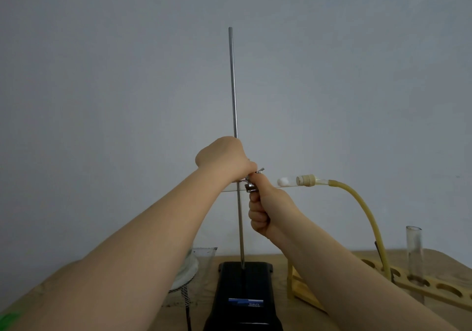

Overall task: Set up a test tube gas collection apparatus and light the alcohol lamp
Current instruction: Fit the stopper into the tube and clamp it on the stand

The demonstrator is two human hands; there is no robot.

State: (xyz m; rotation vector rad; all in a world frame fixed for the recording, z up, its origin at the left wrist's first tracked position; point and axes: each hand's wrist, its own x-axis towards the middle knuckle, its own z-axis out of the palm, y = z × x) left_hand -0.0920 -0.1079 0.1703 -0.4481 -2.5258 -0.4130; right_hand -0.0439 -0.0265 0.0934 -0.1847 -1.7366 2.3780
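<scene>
Retort stand with its black base (244, 289) on the wooden bench (281, 261) and its upright steel rod (233, 88) rising against a plain grey wall. The left hand (222, 158) is closed around the rod at clamp height. The right hand (265, 210), fingers curled into a fist, pinches the wing screw of the metal clamp (251, 181) just right of the rod. The test tube (287, 182) lies nearly level in the clamp, mouth to the right; white wadding sits inside near the mouth, which is plugged by a pale stopper (305, 179). A short glass tube leaves the stopper and joins yellowish rubber tubing (362, 208), which arcs down behind the wooden test tube rack (434, 286) at right. One empty glass tube (415, 251) stands upright in the rack. At left, partly hidden by the forearm, a glass vessel (204, 256) and a wire gauze (182, 289) rest on the bench
</scene>
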